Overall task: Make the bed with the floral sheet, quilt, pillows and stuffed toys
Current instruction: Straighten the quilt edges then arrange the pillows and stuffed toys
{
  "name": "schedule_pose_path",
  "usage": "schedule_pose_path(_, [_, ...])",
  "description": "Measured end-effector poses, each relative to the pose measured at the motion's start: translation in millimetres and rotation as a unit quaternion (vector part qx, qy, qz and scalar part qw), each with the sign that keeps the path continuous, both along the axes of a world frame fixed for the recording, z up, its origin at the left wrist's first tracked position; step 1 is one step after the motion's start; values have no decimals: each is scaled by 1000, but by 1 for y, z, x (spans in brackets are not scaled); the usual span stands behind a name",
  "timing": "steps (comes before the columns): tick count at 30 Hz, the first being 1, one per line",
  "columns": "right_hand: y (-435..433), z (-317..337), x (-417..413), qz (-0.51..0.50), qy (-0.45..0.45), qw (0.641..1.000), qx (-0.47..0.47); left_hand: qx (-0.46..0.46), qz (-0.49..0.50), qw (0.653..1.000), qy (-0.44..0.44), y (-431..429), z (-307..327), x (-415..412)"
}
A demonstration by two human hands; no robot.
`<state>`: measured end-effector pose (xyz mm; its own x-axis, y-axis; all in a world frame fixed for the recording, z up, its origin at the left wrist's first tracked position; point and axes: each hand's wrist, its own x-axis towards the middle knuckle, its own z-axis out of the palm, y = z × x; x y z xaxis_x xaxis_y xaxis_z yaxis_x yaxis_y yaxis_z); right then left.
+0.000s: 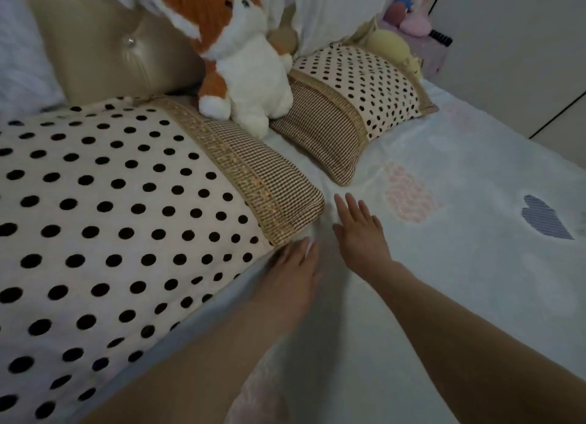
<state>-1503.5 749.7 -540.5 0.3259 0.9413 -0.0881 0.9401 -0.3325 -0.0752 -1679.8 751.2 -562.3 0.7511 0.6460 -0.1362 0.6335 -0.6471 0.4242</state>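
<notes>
Both hands are flat and hold nothing: right hand (358,233) spread on the pale sheet (469,157), left hand (295,265), blurred, touching the near polka-dot pillow (126,217) at its corner.

Home bedroom: bed with pale heart-print sheet (475,176), polka-dot pillows (111,217), orange-white plush toy (244,71), tufted beige headboard (104,43).

Tufted beige headboard (104,43) at left; pale panelled wall (523,43) at right; dim light.
</notes>
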Motion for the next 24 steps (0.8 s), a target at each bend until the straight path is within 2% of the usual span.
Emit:
schedule_pose_path(3, [34,-19,13,-14,18,1000,-4,82,50,995,-9,24,-22,9])
schedule_pose_path(6, [50,-42,15,-16,46,998,-41,93,71,992,41,41,-42,8])
schedule_pose_path(11, [30,-61,5,63,13,998,-12,140,52,987,65,41,-53,5])
schedule_pose_path(15, [-24,-67,-16,174,19,984,15,169,-22,984,56,24,-52,-30])
schedule_pose_path(18, [-85,-66,-48,241,18,970,21,144,-115,981,54,-19,-47,-88])
schedule_pose_path(21, [-147,-57,-84,328,53,943,14,145,-203,967,51,-67,-34,-151])
schedule_pose_path(23, [-158,-46,-88,379,63,923,20,157,-206,965,35,-72,-26,-169])
schedule_pose_path(24, [-149,-39,-79,374,56,925,34,161,-178,970,30,-64,-23,-163])
